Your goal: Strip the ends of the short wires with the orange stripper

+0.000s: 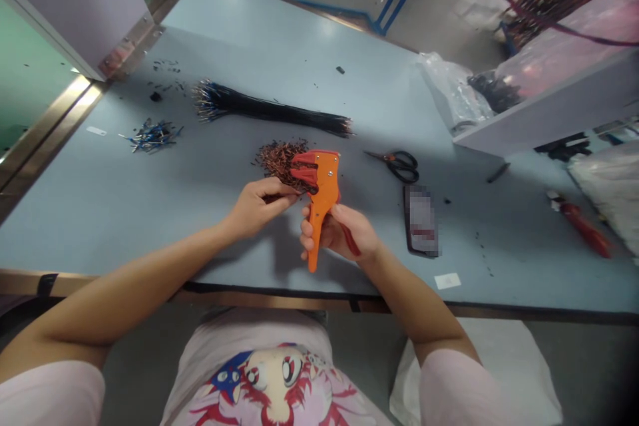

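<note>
My right hand point(349, 233) grips an orange wire stripper point(327, 180) by its handles, holding it upright with its red jaws toward the left. Beside those jaws, the fingers of my left hand point(262, 208) are pinched together on what looks like a thin dark wire, mostly hidden by the fingers. Just behind both hands lies a pile of short brown wire pieces point(279, 158). Farther back, a long bundle of black wires point(274, 110) stretches across the table, with blue and bare ends at its left.
Black-handled scissors point(402, 165) and a phone point(421, 221) lie right of my hands. A small heap of blue wire ends point(153, 136) sits at the left. Red-handled pliers point(582, 223) and plastic bags point(454, 93) are at the far right. A white label point(447, 281) lies near the front edge.
</note>
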`<move>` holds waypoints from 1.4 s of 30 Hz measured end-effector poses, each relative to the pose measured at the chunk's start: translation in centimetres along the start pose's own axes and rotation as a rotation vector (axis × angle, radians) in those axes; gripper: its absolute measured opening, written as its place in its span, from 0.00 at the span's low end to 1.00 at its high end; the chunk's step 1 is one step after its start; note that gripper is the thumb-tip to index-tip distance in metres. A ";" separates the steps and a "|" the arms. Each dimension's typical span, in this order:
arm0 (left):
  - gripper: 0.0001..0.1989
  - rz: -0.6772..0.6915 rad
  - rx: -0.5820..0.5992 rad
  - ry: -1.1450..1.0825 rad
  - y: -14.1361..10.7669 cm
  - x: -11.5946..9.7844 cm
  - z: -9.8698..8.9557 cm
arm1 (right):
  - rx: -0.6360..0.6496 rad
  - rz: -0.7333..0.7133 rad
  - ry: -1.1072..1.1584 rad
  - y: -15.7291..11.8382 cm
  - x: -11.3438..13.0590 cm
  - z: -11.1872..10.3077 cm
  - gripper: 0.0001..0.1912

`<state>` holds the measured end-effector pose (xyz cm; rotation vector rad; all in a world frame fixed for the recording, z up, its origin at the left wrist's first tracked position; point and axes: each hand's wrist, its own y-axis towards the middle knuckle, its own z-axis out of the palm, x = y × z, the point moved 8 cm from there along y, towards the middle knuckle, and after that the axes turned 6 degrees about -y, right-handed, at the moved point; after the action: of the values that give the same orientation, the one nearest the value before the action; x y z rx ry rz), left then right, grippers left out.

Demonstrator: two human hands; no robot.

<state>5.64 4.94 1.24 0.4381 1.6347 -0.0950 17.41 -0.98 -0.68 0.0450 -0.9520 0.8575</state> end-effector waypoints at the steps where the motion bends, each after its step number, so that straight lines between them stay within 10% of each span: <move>1: 0.07 -0.002 0.002 -0.009 0.0 0.0 0.1 | 0.009 -0.002 -0.002 0.0 0.0 0.1 0.15; 42: 0.06 0.087 0.086 0.007 -0.5 0.0 1.2 | 0.048 -0.034 -0.053 0.0 -0.4 0.6 0.16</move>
<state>6.66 4.11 1.05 0.5753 1.6202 -0.0992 16.88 -1.52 -0.62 0.1260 -0.9774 0.8509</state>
